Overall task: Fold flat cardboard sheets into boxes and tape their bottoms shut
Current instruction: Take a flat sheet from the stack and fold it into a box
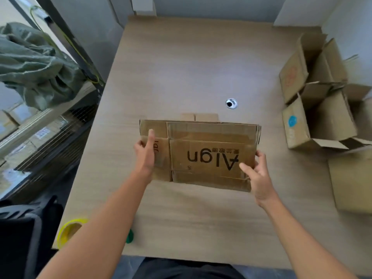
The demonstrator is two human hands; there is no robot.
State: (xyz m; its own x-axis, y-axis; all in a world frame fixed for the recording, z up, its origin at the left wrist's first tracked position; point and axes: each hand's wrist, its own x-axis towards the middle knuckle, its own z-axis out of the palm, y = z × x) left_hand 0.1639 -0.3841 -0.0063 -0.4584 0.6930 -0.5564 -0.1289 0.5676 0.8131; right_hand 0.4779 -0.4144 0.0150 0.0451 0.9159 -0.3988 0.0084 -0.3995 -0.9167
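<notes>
Flat cardboard sheet (201,154) over tabletop (181,67): left hand (145,154) grips its left edge, right hand (255,172) clamps its near right corner, thumb on top.

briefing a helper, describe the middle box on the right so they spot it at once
Start at the wooden table and look right, where cardboard boxes cluster. The middle one is an open box with flaps spread. Only it bears a round blue sticker on its left face; the box behind shows a faded red mark, the nearer box is plain.
</notes>
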